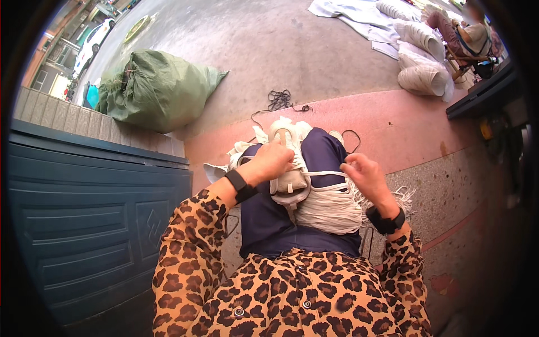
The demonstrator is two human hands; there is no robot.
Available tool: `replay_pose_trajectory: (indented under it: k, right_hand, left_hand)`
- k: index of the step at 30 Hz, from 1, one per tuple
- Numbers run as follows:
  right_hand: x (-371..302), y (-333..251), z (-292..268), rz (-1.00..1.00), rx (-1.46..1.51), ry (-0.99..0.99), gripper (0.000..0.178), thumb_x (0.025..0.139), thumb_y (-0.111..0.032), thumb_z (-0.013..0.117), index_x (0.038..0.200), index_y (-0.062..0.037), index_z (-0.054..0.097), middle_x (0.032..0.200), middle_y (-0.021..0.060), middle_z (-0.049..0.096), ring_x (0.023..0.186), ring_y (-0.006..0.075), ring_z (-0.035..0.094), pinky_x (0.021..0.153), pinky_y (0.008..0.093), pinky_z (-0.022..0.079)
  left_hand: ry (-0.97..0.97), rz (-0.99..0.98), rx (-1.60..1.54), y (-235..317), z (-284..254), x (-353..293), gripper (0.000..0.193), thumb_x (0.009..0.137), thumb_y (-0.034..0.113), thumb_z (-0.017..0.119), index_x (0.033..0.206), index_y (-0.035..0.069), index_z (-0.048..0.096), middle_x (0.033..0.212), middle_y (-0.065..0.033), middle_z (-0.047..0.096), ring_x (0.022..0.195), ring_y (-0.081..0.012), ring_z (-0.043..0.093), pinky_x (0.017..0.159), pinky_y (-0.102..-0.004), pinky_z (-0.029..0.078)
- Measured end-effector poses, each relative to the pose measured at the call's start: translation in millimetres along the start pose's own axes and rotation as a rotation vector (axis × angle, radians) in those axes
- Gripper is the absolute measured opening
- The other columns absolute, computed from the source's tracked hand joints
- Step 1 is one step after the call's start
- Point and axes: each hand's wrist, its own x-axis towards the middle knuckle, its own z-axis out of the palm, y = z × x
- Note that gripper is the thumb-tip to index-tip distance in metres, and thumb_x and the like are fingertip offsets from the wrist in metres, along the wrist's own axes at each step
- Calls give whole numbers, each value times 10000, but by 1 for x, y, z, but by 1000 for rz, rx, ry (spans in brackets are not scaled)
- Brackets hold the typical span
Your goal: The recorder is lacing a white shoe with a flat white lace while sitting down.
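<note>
A beige and grey sneaker (290, 184) lies on my lap, over my left thigh. My left hand (273, 161) is closed on the side of its upper, by the lace opening. From the shoe a whitish shoelace (325, 173) stretches across to my right hand (365, 173), which pinches it between thumb and curled fingers above my right thigh. Just below, a thick bundle of off-white shoelaces (331, 208) is draped over that thigh, its loose ends hanging to the right. The fingertips of my left hand are partly hidden against the shoe.
A tangle of black cord (279, 101) lies on the floor ahead. A stuffed green sack (160, 90) stands far left, beyond a blue panelled door (95, 224). Stacked white bundles (421, 56) lie far right, near a seated person (469, 36). Pale cloth surrounds my knees.
</note>
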Motion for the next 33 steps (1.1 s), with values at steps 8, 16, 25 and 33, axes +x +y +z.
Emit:
replay_pose_trajectory:
  k: [8, 16, 25, 33]
  right_hand:
    - [-16, -26, 102, -388, -210, -249, 162, 786, -209, 572, 725, -64, 609, 680, 139, 605, 665, 310, 608, 583, 410, 471]
    - [4, -37, 139, -470, -466, -95, 92, 756, -148, 571, 772, -59, 552, 685, 108, 603, 609, 250, 620, 523, 351, 483]
    - [2, -43, 148, -596, -716, -121, 66, 746, -122, 527, 763, -59, 540, 665, 87, 575, 607, 192, 617, 487, 294, 476]
    - [26, -38, 77, -3, 503, -634, 212, 824, -212, 476, 640, -106, 490, 565, 13, 442, 486, 117, 431, 438, 261, 339]
  left_hand:
    - [408, 136, 496, 0, 18, -68, 51, 687, 156, 534, 657, 121, 513, 549, -10, 520, 627, -177, 505, 604, -321, 369]
    - [617, -316, 126, 9, 46, -84, 190, 722, 78, 568, 911, 60, 567, 556, -102, 532, 575, -271, 552, 525, -390, 442]
    - [638, -388, -248, 19, 75, -75, 130, 807, 151, 541, 908, 96, 599, 620, -169, 564, 589, -353, 580, 535, -437, 472]
    - [790, -535, -229, 4, 59, -74, 120, 791, 111, 504, 894, 60, 538, 635, -173, 552, 603, -361, 571, 568, -469, 459]
